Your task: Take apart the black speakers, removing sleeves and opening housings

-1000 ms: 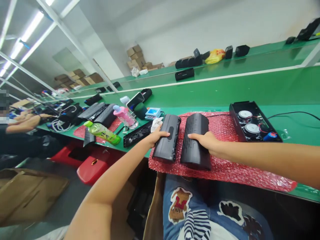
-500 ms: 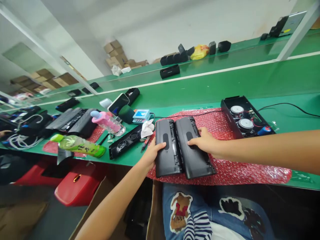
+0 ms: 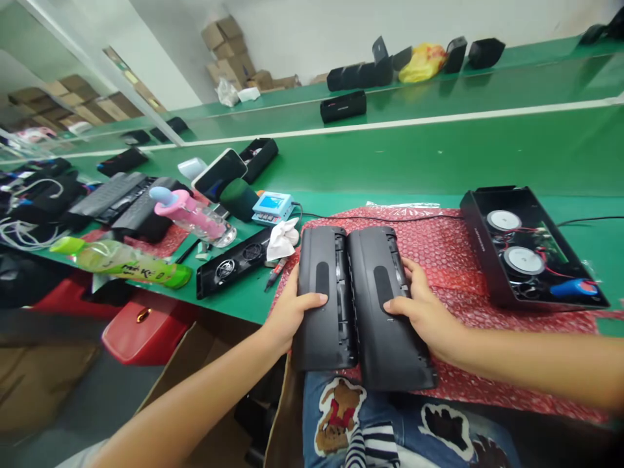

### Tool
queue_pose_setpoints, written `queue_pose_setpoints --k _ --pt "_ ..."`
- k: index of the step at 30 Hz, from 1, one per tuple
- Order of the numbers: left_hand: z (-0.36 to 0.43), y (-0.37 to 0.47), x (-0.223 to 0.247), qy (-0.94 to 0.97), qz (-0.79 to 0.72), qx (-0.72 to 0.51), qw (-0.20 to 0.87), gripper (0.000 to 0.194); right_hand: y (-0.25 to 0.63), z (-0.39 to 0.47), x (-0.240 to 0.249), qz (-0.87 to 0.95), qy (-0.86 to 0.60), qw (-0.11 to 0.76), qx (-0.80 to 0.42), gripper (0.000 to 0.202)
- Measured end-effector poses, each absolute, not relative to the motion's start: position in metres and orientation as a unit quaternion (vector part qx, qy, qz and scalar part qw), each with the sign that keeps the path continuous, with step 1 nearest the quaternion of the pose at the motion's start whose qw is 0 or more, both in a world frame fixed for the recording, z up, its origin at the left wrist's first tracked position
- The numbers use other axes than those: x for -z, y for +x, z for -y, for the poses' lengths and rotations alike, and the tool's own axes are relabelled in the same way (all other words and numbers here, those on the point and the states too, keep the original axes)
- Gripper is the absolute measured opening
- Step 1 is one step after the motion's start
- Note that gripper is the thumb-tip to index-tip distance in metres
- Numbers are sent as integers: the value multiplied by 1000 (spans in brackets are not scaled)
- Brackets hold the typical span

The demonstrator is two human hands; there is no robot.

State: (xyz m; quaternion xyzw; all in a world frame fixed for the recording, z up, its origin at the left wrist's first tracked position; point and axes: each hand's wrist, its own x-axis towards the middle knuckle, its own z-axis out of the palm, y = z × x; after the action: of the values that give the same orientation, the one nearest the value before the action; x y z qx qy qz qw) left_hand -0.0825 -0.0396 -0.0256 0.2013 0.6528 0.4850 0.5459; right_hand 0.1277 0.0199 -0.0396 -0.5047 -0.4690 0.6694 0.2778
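Observation:
Two long black plastic shells lie side by side over the front edge of the red bubble wrap (image 3: 439, 260). My left hand (image 3: 292, 311) grips the left shell (image 3: 319, 331) by its outer side, thumb on top near an oval pad. Around the outer edge of the right shell (image 3: 390, 344) my right hand (image 3: 424, 309) is closed, its thumb beside a similar pad. Both hands' fingertips are partly hidden beneath the shells. To the right sits an open black case (image 3: 531, 253) with two round silver speaker parts, wires and a blue cylinder.
Left of the shells are a black speaker panel (image 3: 234, 263), a white tissue (image 3: 283, 239), a blue device (image 3: 273, 207), a pink-topped bottle (image 3: 195, 218) and a green drink bottle (image 3: 127, 263). A raised green ledge (image 3: 414, 153) runs behind. A red stool (image 3: 141, 328) stands below.
The view has shifted and come closer. Both shells, still held by my hands, are nearer the table's front edge, and their lower ends now overhang my lap.

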Motion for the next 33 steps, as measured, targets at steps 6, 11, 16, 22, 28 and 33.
queue_pose_setpoints --k 6,11,16,22,28,33 --pt "37 -81 20 165 -673 -474 543 104 126 -19 39 464 -510 283 -666 88" --pt "37 -81 21 169 -676 -479 534 103 126 -17 40 466 -511 296 -659 86" --pt "37 -82 23 188 -677 -475 529 98 126 -15 43 476 -504 310 -651 81" --pt "38 -83 26 222 -679 -471 518 96 127 -16 47 495 -510 314 -630 84" --pt "38 -83 25 231 -690 -465 505 88 127 -19 44 486 -518 302 -636 87" --pt "36 -81 23 233 -688 -466 505 83 126 -20 43 480 -526 295 -637 86"
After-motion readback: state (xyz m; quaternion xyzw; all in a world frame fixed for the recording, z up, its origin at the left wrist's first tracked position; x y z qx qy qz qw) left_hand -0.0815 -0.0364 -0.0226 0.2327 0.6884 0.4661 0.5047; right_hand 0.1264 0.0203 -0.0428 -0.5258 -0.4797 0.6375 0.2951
